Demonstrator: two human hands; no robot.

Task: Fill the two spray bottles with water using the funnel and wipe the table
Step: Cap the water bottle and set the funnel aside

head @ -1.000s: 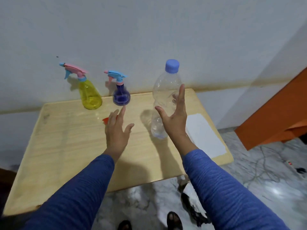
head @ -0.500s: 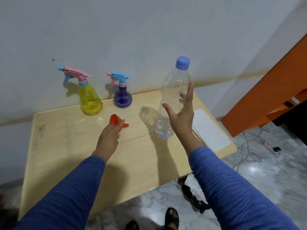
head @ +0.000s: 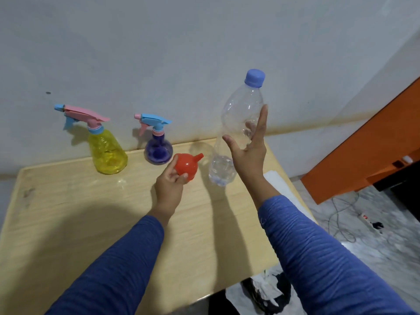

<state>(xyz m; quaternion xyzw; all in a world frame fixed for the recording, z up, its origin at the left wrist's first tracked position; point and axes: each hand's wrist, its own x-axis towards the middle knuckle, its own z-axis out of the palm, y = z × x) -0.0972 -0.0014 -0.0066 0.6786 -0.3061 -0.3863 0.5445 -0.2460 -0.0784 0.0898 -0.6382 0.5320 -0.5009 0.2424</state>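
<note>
While the left hand (head: pixel 169 187) grips the red funnel (head: pixel 186 164) by its bowl, spout pointing right, above the table (head: pixel 68 223), the right hand (head: pixel 248 151) is spread open beside the water bottle (head: pixel 236 133), possibly touching it. Yellow sprayer (head: pixel 106 151) and purple sprayer (head: pixel 158 148) stand at the wall; white cloth (head: pixel 278 180) lies right.

It looks like a room in a home: a small wooden table (head: pixel 68 223) by a plain white wall (head: pixel 181 42), a marble floor (head: pixel 375 235), and a power strip (head: pixel 366 218) with cords.
</note>
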